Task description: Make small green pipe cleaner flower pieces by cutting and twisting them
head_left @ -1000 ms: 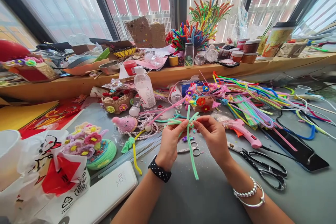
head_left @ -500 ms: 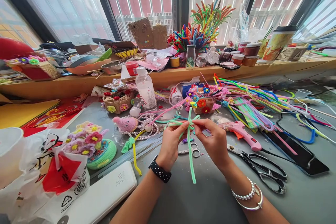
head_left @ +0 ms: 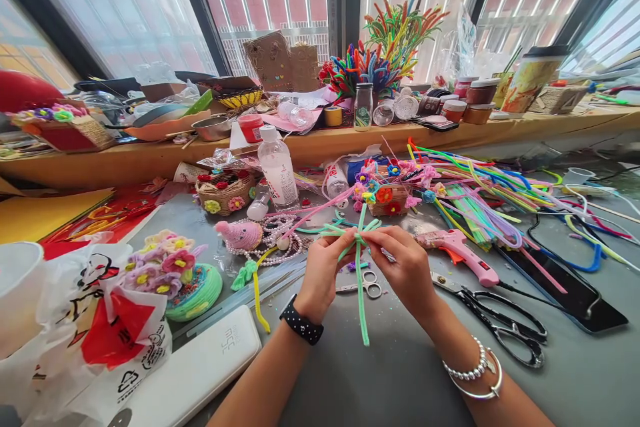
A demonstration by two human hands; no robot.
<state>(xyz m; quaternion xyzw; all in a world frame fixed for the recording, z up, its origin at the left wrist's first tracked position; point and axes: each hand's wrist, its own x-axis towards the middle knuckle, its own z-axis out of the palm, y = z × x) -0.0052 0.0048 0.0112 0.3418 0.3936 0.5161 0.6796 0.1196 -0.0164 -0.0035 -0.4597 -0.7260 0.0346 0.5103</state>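
Observation:
Several light green pipe cleaners point(head_left: 361, 287) cross at one point above the grey table, with a long pair of ends hanging down and shorter ends spreading up and to the left. My left hand point(head_left: 325, 270) pinches them just left of the crossing. From the right, my right hand point(head_left: 404, 267) grips them close to the same point, thumb and forefinger together. The two hands' fingertips nearly meet. Behind and below the hanging strands lie small silver scissors point(head_left: 371, 285), partly hidden by them.
Large black scissors point(head_left: 500, 320), a pink glue gun point(head_left: 467, 257) and a phone point(head_left: 565, 293) lie right. A white power bank point(head_left: 200, 367) and green flower pot point(head_left: 197, 293) sit left. Behind stand a bottle point(head_left: 279, 170) and loose pipe cleaners point(head_left: 490, 207).
The hanging green ends have swung slightly left and up. Both hands keep their pinch, with my right fingers shifted slightly left at the crossing.

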